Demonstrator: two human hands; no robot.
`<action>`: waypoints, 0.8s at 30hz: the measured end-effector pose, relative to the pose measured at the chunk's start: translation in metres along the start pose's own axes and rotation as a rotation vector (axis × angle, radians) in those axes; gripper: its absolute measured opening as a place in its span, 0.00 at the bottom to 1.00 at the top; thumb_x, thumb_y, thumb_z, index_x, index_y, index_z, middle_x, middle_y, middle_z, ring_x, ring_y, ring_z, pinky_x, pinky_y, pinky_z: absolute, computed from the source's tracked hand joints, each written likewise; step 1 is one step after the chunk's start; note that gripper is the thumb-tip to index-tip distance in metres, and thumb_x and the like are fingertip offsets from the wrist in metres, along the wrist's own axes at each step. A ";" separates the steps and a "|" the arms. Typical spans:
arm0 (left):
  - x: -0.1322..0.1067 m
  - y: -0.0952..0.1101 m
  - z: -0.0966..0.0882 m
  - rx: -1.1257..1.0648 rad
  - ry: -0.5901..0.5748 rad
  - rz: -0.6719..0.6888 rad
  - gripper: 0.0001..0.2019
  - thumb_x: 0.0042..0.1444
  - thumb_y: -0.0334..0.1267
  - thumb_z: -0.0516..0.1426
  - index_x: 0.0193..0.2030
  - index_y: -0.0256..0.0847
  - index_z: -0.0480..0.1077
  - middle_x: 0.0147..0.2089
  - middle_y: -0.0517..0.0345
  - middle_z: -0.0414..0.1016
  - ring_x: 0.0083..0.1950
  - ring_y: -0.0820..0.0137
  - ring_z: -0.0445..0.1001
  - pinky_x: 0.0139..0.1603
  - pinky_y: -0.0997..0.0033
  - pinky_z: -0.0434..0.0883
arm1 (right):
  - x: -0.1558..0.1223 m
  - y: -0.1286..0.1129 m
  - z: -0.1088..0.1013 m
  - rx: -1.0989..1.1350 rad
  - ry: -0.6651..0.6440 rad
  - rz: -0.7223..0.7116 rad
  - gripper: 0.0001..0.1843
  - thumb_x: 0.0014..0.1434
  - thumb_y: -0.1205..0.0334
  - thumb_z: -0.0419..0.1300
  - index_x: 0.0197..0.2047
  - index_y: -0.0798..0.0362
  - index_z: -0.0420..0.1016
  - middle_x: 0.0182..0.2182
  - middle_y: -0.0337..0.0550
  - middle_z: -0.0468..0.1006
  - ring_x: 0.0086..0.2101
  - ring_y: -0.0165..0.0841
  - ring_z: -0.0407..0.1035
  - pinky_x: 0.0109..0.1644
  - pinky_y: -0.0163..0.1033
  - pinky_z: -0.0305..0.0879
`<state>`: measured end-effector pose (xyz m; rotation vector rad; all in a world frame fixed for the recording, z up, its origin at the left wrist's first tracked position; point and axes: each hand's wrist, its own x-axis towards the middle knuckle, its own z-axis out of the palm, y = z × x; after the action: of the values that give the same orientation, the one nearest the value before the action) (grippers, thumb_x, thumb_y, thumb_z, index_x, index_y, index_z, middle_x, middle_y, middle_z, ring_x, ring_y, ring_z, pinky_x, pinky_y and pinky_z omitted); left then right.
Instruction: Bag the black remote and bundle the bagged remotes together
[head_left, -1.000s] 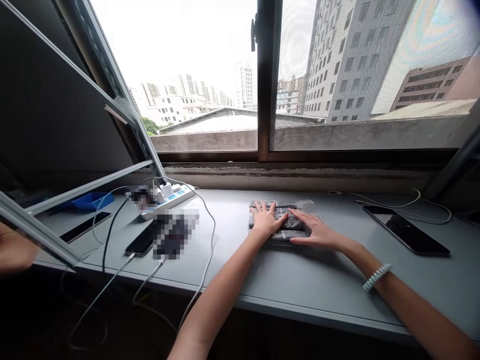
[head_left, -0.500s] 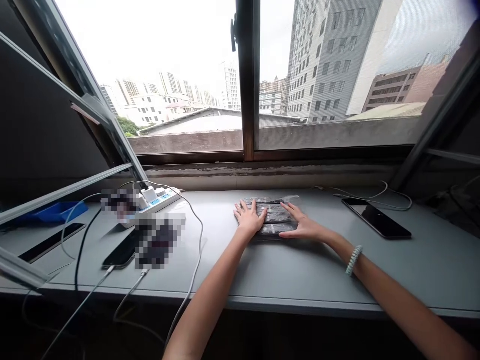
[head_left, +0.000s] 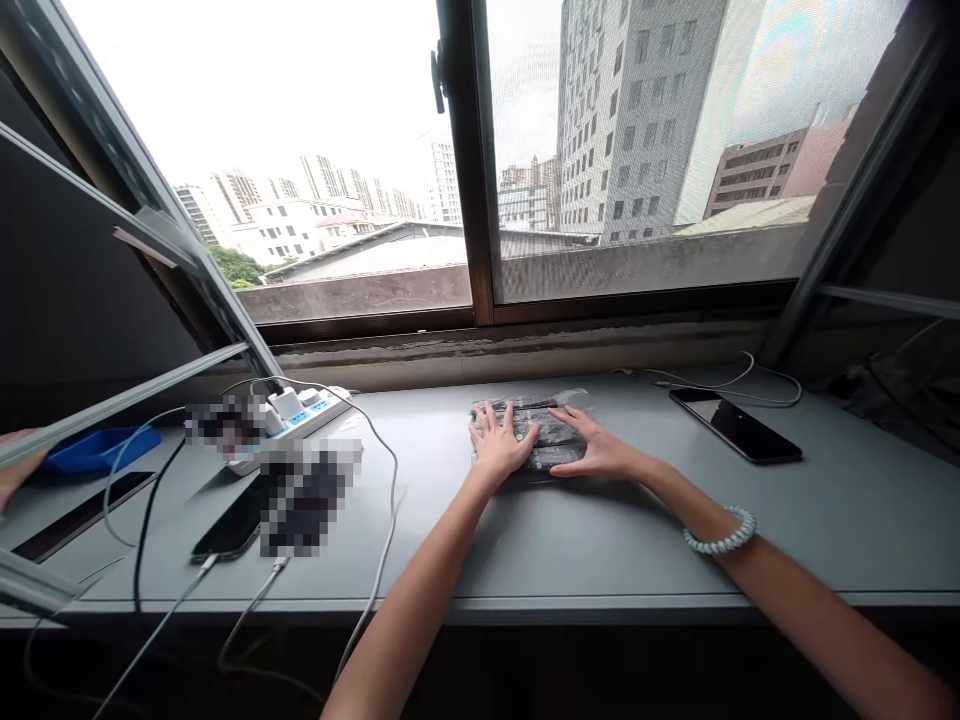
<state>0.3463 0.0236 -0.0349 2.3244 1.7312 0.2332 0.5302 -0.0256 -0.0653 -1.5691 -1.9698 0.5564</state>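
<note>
A clear plastic bag (head_left: pixel 541 428) with dark, flat contents lies on the grey table near the window. What exactly is inside I cannot make out through the shiny plastic. My left hand (head_left: pixel 501 442) rests on the left part of the bag, fingers spread and pointing away from me. On its right side lies my right hand (head_left: pixel 592 448), with thumb and fingers apart, touching the bag's top. A pale coiled band (head_left: pixel 721 532) circles my right wrist.
Right of the bag lies a black phone (head_left: pixel 735 424) near a white cable. On the left are a white power strip (head_left: pixel 322 408), a charging phone (head_left: pixel 232 520), a blue tray (head_left: pixel 101 450) and trailing cables. Metal frames slope at both sides. Another person's hand (head_left: pixel 19 465) shows at the far left.
The camera view has shifted slightly, moving the scene leftward. Both my hands stay on the bag, the right a little further in. Another person's hand has appeared at the far left edge.
</note>
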 end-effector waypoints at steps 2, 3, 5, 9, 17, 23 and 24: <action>-0.001 0.002 -0.002 -0.016 -0.016 0.002 0.41 0.54 0.66 0.35 0.68 0.43 0.40 0.71 0.48 0.28 0.69 0.52 0.23 0.64 0.45 0.36 | 0.000 0.000 0.000 -0.009 -0.011 0.012 0.54 0.41 0.38 0.64 0.67 0.40 0.45 0.66 0.49 0.40 0.63 0.48 0.42 0.63 0.53 0.46; -0.002 0.003 -0.002 -0.029 -0.025 -0.001 0.41 0.53 0.66 0.35 0.68 0.43 0.39 0.71 0.47 0.28 0.69 0.52 0.24 0.64 0.45 0.36 | 0.000 0.000 0.000 -0.014 -0.017 0.020 0.54 0.41 0.38 0.63 0.67 0.40 0.45 0.66 0.49 0.40 0.63 0.48 0.42 0.63 0.53 0.46; -0.003 0.005 -0.003 -0.047 -0.026 -0.015 0.42 0.53 0.67 0.34 0.68 0.42 0.39 0.71 0.47 0.28 0.69 0.52 0.24 0.64 0.45 0.37 | 0.001 0.000 -0.001 -0.020 -0.026 0.033 0.54 0.41 0.37 0.63 0.67 0.39 0.45 0.66 0.48 0.39 0.63 0.48 0.42 0.63 0.53 0.46; -0.007 0.009 0.004 -0.002 0.028 -0.015 0.40 0.54 0.64 0.34 0.68 0.43 0.40 0.71 0.47 0.27 0.68 0.50 0.22 0.62 0.39 0.34 | 0.002 -0.001 -0.001 -0.034 -0.035 0.042 0.54 0.40 0.36 0.63 0.67 0.41 0.46 0.66 0.49 0.39 0.63 0.48 0.42 0.63 0.53 0.47; -0.004 0.013 0.016 0.004 0.078 0.046 0.38 0.56 0.62 0.34 0.68 0.41 0.42 0.71 0.48 0.30 0.69 0.52 0.23 0.64 0.44 0.32 | 0.003 0.001 -0.001 -0.034 0.031 -0.045 0.53 0.40 0.37 0.63 0.66 0.44 0.48 0.64 0.51 0.46 0.62 0.46 0.45 0.63 0.51 0.48; 0.003 0.009 0.012 0.024 0.108 0.190 0.36 0.56 0.62 0.37 0.67 0.47 0.45 0.71 0.59 0.29 0.69 0.56 0.24 0.66 0.49 0.33 | 0.009 0.007 -0.010 -0.099 0.242 0.009 0.37 0.55 0.35 0.47 0.64 0.42 0.54 0.61 0.47 0.52 0.61 0.45 0.46 0.62 0.53 0.46; 0.004 0.007 0.011 0.024 0.119 0.189 0.36 0.55 0.63 0.37 0.67 0.48 0.45 0.71 0.59 0.28 0.69 0.56 0.24 0.66 0.51 0.33 | 0.010 0.010 -0.012 -0.125 0.278 0.033 0.36 0.56 0.35 0.45 0.63 0.41 0.55 0.62 0.46 0.51 0.61 0.46 0.45 0.62 0.55 0.45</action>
<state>0.3571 0.0249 -0.0432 2.5407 1.5722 0.3928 0.5439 -0.0142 -0.0603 -1.6578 -1.7987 0.2160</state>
